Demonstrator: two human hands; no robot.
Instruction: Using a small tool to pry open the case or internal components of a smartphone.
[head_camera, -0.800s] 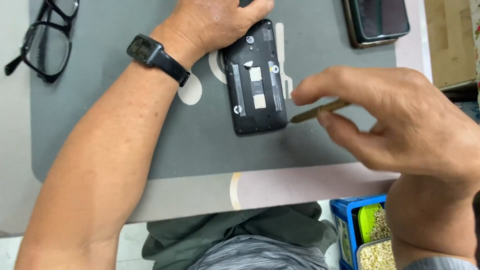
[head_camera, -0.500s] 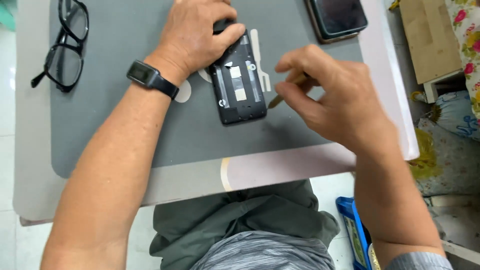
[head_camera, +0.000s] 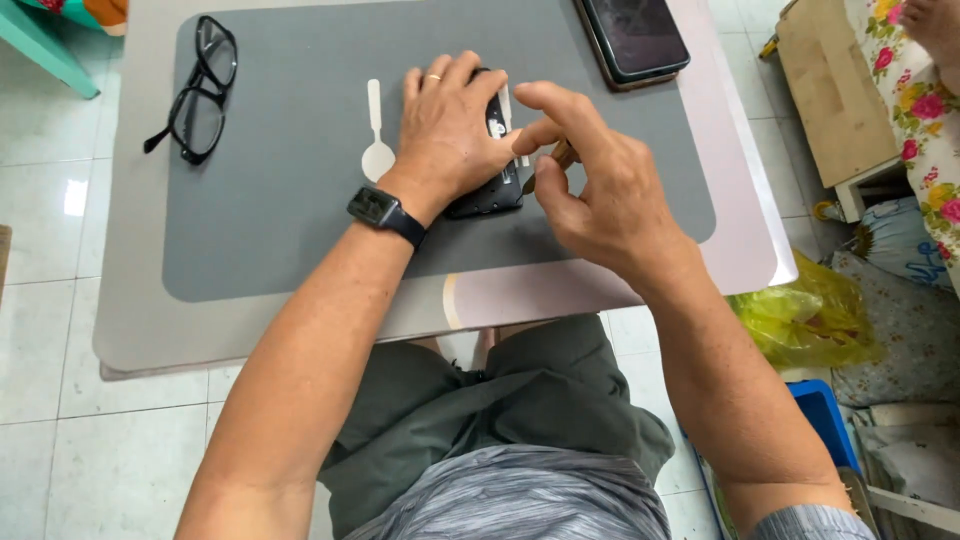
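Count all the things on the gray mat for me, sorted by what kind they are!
Phones: 2, the opened black phone under the left hand, and the phone lying at the mat's far edge
Eyeglasses: 1
White spoon-shaped tool: 1
Small brownish tool in the right hand: 1
Total: 5

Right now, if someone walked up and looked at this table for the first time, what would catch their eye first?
The two hands meeting mid-table: the left hand, with a black wristwatch, presses down on a small black device on the grey mat, while the right hand pinches a thin brownish tool against the device's edge. Next come the black glasses at the mat's far left and the dark phone at its far right corner.
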